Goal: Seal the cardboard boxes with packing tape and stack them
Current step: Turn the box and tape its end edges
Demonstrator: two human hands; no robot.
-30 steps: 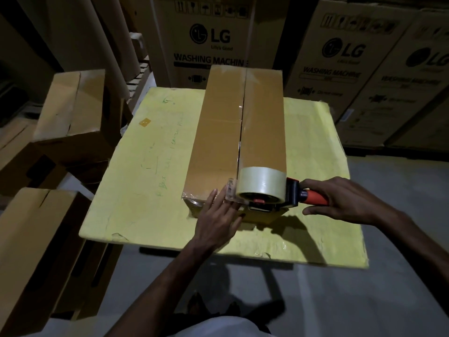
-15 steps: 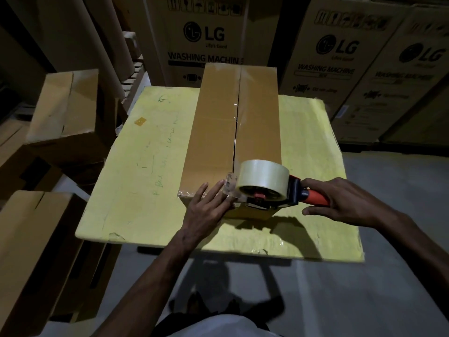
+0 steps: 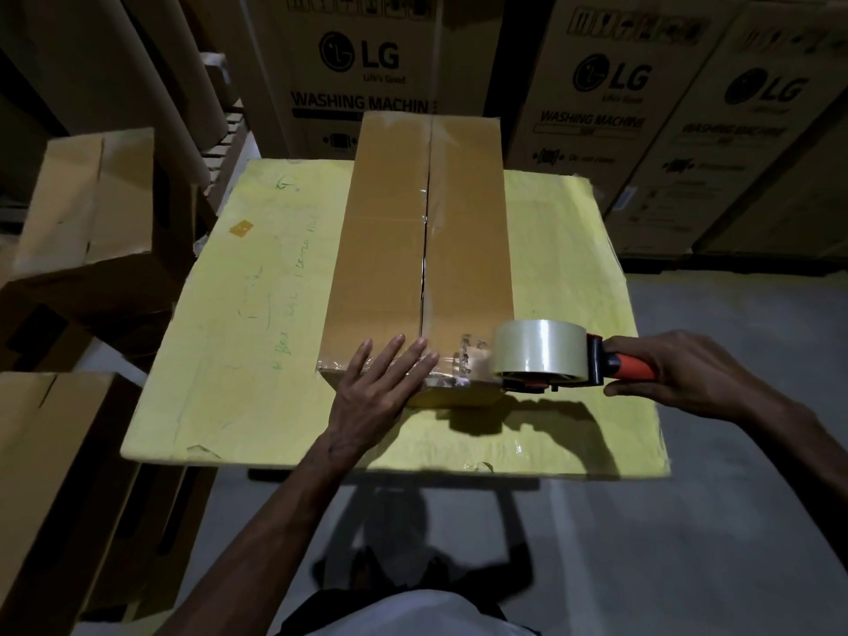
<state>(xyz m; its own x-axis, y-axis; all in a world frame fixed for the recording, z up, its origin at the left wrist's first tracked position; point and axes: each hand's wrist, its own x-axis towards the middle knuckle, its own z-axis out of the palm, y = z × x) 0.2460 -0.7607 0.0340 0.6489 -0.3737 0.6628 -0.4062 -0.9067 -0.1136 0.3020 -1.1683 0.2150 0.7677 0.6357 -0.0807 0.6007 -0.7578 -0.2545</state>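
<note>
A long brown cardboard box (image 3: pixel 385 231) lies lengthwise on the yellow table (image 3: pixel 248 323), its centre seam covered by clear tape. My left hand (image 3: pixel 381 387) lies flat with straight fingers on the box's near end, pressing tape along the near edge. My right hand (image 3: pixel 679 374) grips the orange handle of a tape dispenser (image 3: pixel 546 355) carrying a clear roll. The dispenser sits at the box's near right corner, with a strip of tape running from it toward my left fingers.
Plain cardboard boxes (image 3: pixel 92 213) stand stacked at the left, another box (image 3: pixel 59 488) at lower left. Large LG washing-machine cartons (image 3: pixel 610 98) line the back wall. Grey floor (image 3: pixel 711 543) lies to the right and in front of the table.
The dispenser has moved from the seam's near end rightward along the box's near edge. My left hand has flattened onto the near end of the box.
</note>
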